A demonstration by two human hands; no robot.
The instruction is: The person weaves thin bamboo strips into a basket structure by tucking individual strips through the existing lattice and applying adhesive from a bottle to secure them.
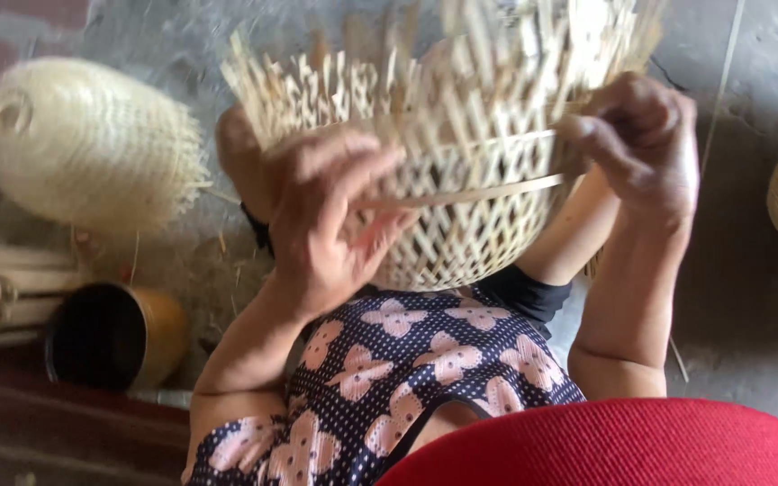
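Pale split-bamboo basket [461,153], matt and rough, rough grey concrete floor [740,297], glossy dark cup [114,335]

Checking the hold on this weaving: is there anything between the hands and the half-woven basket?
Nothing visible. The left hand lies on the half-woven basket, fingers over a loose bamboo strip. The right hand pinches that strip's other end at the basket's side. The finished basket and the dark cup lie well aside.

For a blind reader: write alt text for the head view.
Two bare hands, left hand and right hand, weave a thin bamboo strip around a half-made open-lattice basket held over the lap. A finished pale woven basket and a dark round tin lie on the floor alongside.
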